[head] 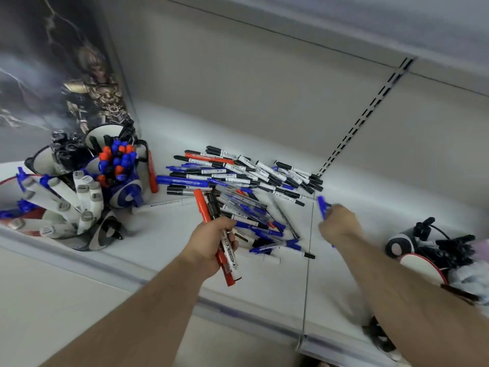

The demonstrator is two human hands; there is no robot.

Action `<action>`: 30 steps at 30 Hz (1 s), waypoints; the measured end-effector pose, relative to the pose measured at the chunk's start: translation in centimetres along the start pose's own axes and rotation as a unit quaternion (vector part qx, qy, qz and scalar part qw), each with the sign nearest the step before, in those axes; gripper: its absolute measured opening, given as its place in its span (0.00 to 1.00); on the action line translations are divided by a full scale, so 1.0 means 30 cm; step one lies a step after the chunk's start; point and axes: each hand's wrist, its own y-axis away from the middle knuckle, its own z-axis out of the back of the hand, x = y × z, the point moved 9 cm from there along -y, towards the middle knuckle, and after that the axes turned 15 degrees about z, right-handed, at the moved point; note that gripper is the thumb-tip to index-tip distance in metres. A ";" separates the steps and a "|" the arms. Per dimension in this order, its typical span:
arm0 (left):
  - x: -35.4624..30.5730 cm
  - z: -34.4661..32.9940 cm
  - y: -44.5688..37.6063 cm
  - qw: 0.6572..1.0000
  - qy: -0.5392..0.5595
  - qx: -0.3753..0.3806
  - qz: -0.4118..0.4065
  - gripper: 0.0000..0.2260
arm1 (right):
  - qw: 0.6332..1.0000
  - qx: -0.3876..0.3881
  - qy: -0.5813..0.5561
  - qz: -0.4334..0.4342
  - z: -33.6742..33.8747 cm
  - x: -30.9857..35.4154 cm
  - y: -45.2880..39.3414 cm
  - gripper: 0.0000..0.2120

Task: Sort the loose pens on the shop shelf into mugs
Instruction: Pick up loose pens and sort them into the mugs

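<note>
The loose pens (pixel 238 181) lay in a heap on the shelf (pixel 158 234), most of them with their long axes running roughly left to right, a few at the near edge of the heap slanting toward the person.

The left hand (pixel 211 245) hung just in front of the heap's near left corner. Its fingers (pixel 230 241) were curled tight round a small bundle: a red marker (pixel 211 234) and at least one white-barrelled pen beside it, their long axes pointing up and away, slightly to the left, toward the mugs (pixel 119 170). Those mugs stood in a cluster at the left end of the shelf, already bristling with red, blue and grey-capped pens.

The right hand (pixel 340 223) was at the heap's right edge, blurred. It pinched a blue pen (pixel 323 207) that stuck up out of its grip, nearly upright and leaning a little left; just how its fingers lay on the barrel I could not tell.

From where I stood, the move to come seemed to turn on the left hand. It was the nearer to the mugs, which lay to its left and further back, and its bundle already pointed roughly that way. The right hand was well apart from them, with the whole heap between.
</note>
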 end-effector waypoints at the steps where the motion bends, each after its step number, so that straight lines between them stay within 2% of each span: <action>1: 0.003 0.003 -0.005 1.000 -0.001 -0.003 0.005 0.06 | 0.998 0.002 0.000 0.057 -0.010 0.081 -0.001 0.12; 3: 0.004 0.014 -0.009 1.000 0.007 -0.007 0.011 0.07 | 0.989 0.020 0.024 0.145 -0.053 0.214 0.006 0.18; 5: 0.001 0.041 -0.008 1.000 0.024 -0.015 0.013 0.07 | 0.982 0.052 0.031 0.177 -0.111 0.293 0.004 0.23; 9: -0.011 0.099 0.000 0.998 0.050 -0.028 0.010 0.07 | 0.982 0.113 -0.090 0.121 -0.219 0.326 -0.007 0.29; 12: -0.032 0.140 0.007 0.998 0.055 -0.040 -0.002 0.08 | 0.978 0.136 -0.123 0.101 -0.257 0.368 0.012 0.45; 15: -0.053 0.168 0.012 0.997 0.060 -0.047 -0.012 0.08 | 0.970 0.167 -0.056 0.168 -0.284 0.452 0.050 0.58; 21: -0.075 0.200 0.020 0.997 0.040 -0.057 -0.037 0.08 | 0.936 0.227 0.056 0.263 -0.349 0.488 0.140 0.72; 24: -0.089 0.208 0.027 0.997 0.014 -0.063 -0.052 0.09 | 0.927 0.208 0.116 0.289 -0.363 0.450 0.182 0.75; 26: -0.090 0.205 0.032 0.996 -0.008 -0.066 -0.058 0.09 | 0.928 0.178 0.134 0.299 -0.365 0.446 0.207 0.74; 30: -0.075 0.194 0.040 0.995 -0.048 -0.071 -0.058 0.08 | 0.933 0.139 0.131 0.306 -0.363 0.475 0.227 0.61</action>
